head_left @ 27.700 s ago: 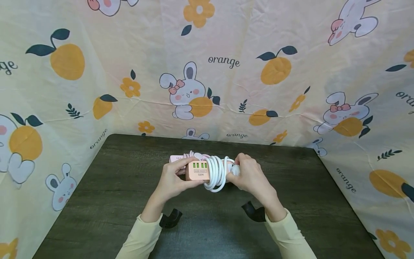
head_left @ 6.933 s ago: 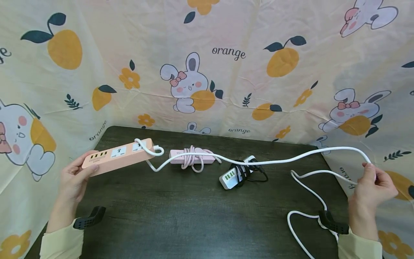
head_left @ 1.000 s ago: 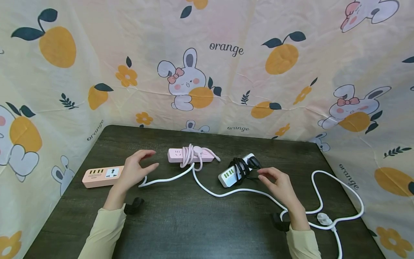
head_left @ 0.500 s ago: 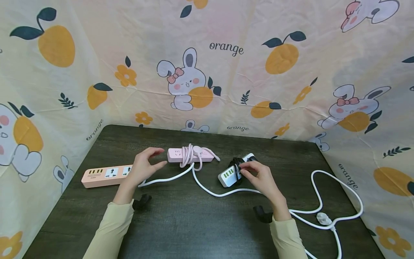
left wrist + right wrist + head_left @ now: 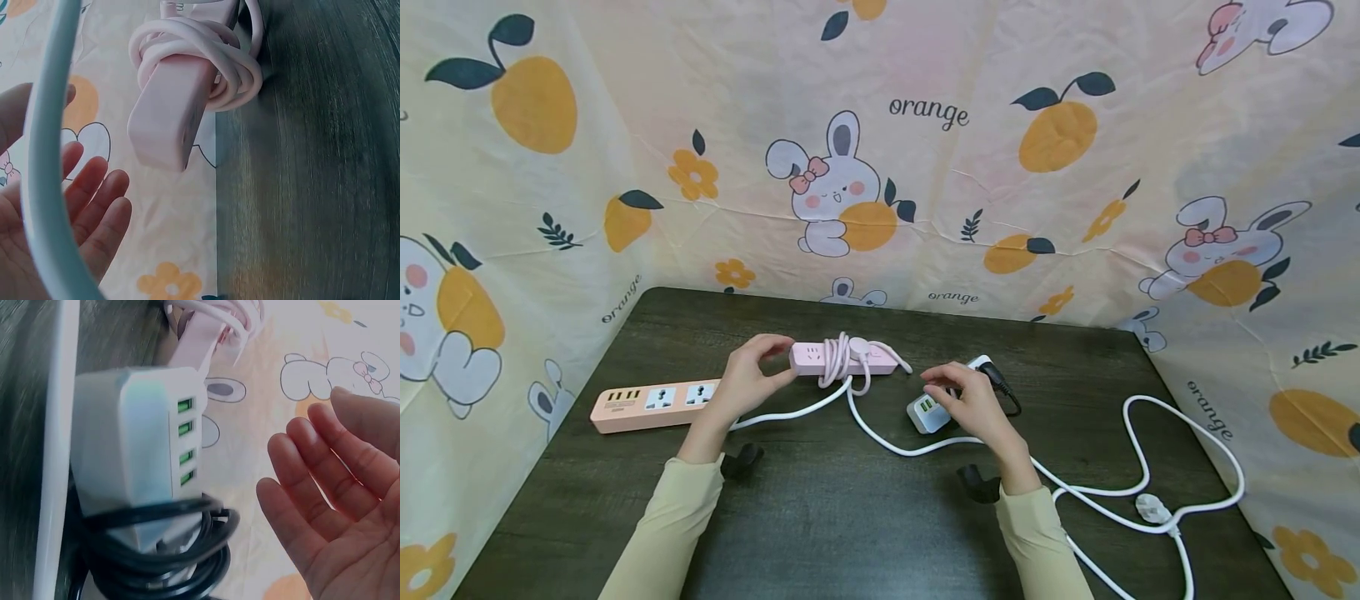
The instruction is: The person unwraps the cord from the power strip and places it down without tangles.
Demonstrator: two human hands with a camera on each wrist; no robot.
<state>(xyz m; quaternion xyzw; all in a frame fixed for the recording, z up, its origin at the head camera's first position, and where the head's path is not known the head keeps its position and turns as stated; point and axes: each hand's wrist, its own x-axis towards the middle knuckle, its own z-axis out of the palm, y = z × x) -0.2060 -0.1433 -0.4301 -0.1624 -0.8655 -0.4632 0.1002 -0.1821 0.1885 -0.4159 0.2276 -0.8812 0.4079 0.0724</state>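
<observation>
My left hand (image 5: 745, 383) is at the left end of a pink power strip (image 5: 807, 360) wound with its own pink cord. In the left wrist view its loosely bent fingers (image 5: 103, 231) stay apart from the strip. My right hand (image 5: 973, 404) is over a white power strip (image 5: 927, 414), partly hiding it. The right wrist view shows that strip's green USB ports and a coiled black cord (image 5: 156, 575), with the relaxed fingers (image 5: 300, 456) beside it, holding nothing. A peach power strip (image 5: 640, 406) lies at the left, its right end behind my left hand.
The peach strip's white cord (image 5: 917, 452) runs loosely across the dark table (image 5: 850, 517), past both hands, to loops at the right. Its white plug (image 5: 1152, 507) lies there. A printed cloth (image 5: 955, 200) stands behind the table.
Long before, the peach strip's cord was coiled; then it was stretched between both hands. In the last second, both hands moved inward, the left towards the pink strip, the right leftward over the white one.
</observation>
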